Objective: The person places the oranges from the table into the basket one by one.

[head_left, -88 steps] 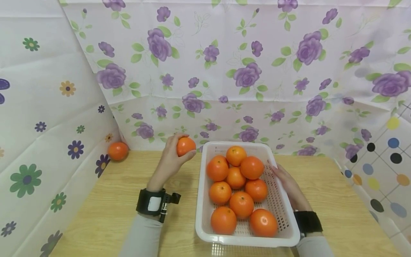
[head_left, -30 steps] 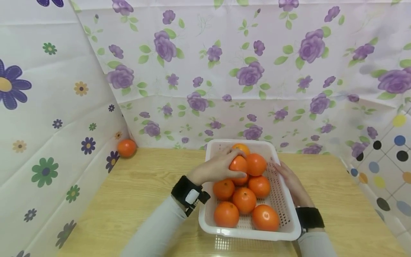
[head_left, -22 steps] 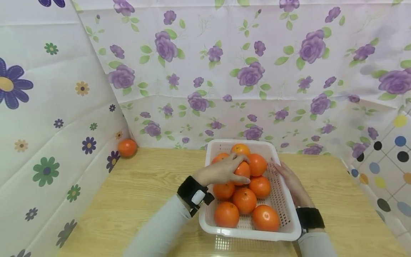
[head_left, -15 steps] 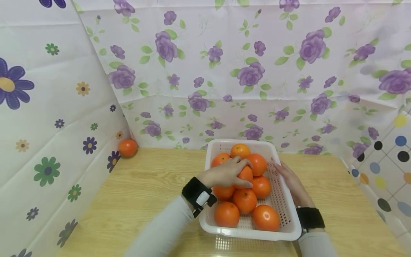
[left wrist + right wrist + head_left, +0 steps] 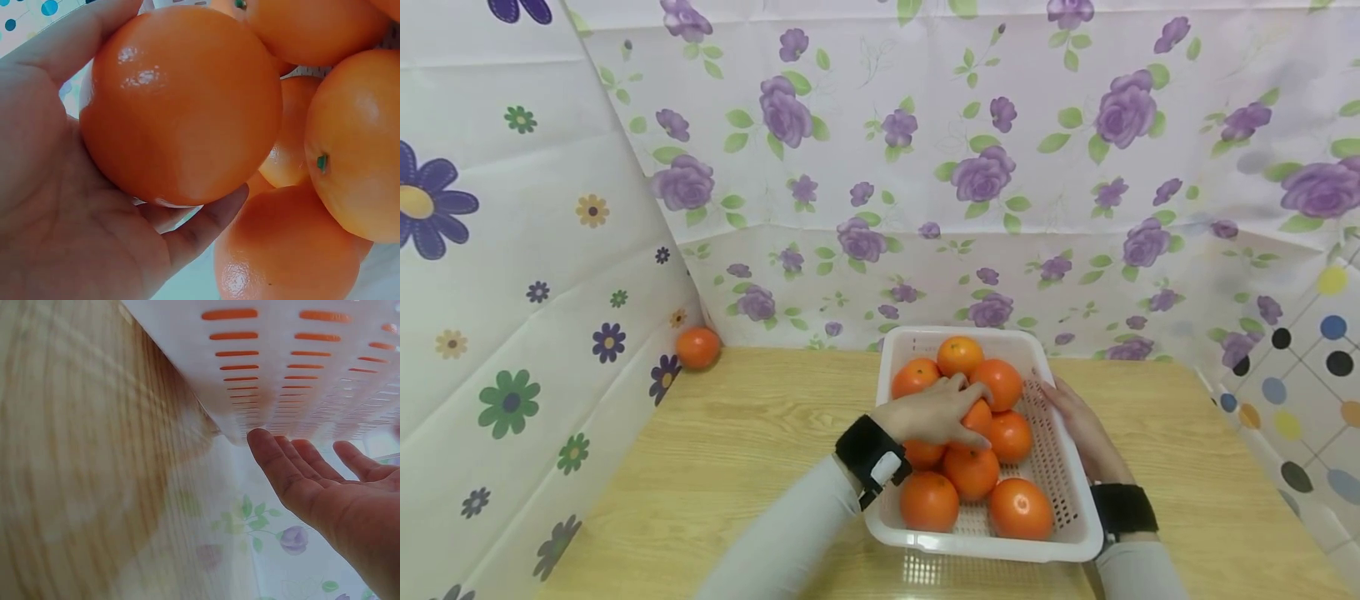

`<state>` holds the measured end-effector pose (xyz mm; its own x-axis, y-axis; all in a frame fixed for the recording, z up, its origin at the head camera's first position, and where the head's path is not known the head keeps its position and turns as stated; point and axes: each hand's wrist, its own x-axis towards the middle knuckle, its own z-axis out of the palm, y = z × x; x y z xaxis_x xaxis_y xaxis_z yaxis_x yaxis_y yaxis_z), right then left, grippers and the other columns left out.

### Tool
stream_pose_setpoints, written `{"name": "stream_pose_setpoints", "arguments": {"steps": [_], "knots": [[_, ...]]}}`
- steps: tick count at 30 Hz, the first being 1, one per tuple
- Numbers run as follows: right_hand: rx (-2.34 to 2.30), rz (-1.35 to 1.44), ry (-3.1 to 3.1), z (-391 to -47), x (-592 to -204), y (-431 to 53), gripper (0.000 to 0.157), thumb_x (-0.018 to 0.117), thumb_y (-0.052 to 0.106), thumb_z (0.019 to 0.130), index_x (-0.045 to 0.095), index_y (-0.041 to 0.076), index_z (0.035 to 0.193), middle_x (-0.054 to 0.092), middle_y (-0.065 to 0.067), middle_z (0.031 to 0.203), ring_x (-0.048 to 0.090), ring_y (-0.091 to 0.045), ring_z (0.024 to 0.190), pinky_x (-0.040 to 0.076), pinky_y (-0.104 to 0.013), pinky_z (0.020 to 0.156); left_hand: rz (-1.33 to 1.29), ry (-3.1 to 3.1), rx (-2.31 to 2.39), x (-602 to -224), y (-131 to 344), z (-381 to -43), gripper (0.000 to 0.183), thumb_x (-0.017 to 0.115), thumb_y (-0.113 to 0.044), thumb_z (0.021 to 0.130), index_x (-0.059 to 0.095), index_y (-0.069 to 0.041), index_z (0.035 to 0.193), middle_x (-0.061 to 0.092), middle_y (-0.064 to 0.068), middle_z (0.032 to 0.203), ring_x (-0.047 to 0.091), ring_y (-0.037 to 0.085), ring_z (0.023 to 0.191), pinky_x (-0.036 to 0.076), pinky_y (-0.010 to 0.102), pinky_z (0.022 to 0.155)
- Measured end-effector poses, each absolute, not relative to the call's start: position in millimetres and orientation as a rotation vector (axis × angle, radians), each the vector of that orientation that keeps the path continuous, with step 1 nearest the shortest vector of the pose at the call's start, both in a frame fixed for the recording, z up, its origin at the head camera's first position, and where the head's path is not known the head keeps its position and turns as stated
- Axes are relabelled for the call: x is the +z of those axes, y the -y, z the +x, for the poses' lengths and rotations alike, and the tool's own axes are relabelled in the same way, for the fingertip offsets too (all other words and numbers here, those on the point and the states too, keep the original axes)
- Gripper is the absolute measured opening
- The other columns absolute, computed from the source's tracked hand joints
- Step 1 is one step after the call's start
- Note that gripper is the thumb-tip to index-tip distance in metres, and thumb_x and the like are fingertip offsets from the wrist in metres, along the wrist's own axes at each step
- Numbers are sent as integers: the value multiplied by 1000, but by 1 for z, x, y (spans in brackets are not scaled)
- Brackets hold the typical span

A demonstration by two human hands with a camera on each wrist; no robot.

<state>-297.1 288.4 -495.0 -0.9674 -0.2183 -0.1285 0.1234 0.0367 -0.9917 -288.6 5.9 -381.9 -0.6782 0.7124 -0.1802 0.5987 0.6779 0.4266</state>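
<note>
My left hand [image 5: 936, 412] is inside the white basket, fingers and thumb curled round an orange [image 5: 181, 106] over the middle of the pile. In the head view most of that orange is behind the hand. Other oranges lie close about it, one with a green stem end [image 5: 356, 144] showing in the left wrist view. At the right side of the basket [image 5: 985, 546], my right hand [image 5: 1078, 425] rests against the outer wall. Its fingers [image 5: 281, 462] reach out fairly straight along the slotted wall in the right wrist view.
A lone orange [image 5: 697, 347] sits at the table's back left corner, by the flowered side sheet [image 5: 550, 333]. A sheet with purple roses [image 5: 865, 242] hangs behind the wooden table [image 5: 722, 442]. On the right is a dotted sheet [image 5: 1311, 400].
My left hand has brought its orange from the left of the basket into it, then forward and right over the pile toward the middle. The right hand stays at the basket's side.
</note>
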Motion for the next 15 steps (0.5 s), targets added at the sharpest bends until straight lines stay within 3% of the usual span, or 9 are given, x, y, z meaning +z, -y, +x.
{"name": "stream_pose_setpoints", "arguments": {"steps": [9,15], "knots": [[-2035,-121,-2040,-297,-495,-289,65,35,51,112,12,30,168,35,-22,159,58,-26,124,52,-60,97,990,-2614,400,-384,-13,-290,55,71,-52,96,49,-24,137,44,7,128,50,25,117,49,38,98],[-2040,-110,-2042,-297,-495,-288,65,37,52,111,14,29,168,38,-22,157,60,-25,121,53,-59,96,1025,-2663,314,-385,-16,-288,59,77,-44,93,49,-22,139,41,7,132,45,21,117,42,35,102]]}}
